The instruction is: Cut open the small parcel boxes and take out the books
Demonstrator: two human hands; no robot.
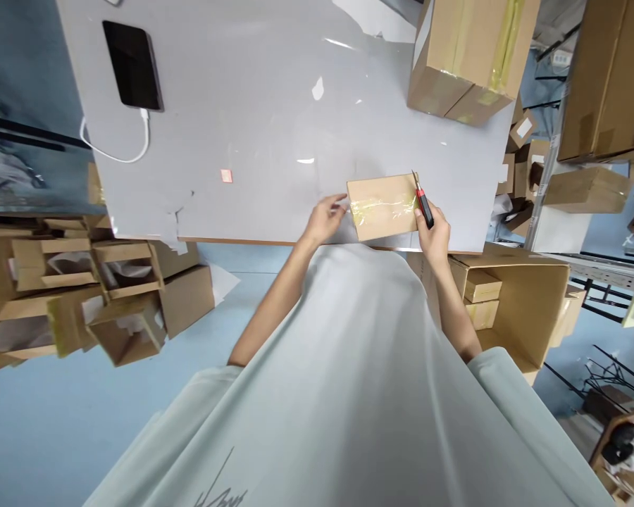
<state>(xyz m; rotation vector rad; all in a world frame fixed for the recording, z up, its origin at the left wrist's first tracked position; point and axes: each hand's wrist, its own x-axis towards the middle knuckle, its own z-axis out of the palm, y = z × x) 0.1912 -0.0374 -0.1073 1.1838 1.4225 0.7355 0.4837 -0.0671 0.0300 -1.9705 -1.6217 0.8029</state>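
Note:
A small cardboard box (383, 204) with clear yellowish tape across its top lies near the front edge of the table (243, 91). At its right end, my right hand (434, 231) grips a red and black utility knife (424, 204), its blade pointing away from me. The knife overlaps the box's right edge, and my thumb is close to that side. My left hand (325, 220) is just left of the box with its fingers apart, holding nothing. Whether its fingertips touch the box I cannot tell.
A large taped carton (465, 56) stands at the table's back right. A black phone (132, 65) with a white cable lies at the left. A small reddish square (227, 176) and paper scraps dot the tabletop. Below right, an open carton (528, 303) holds small boxes; open boxes (127, 327) crowd the left floor.

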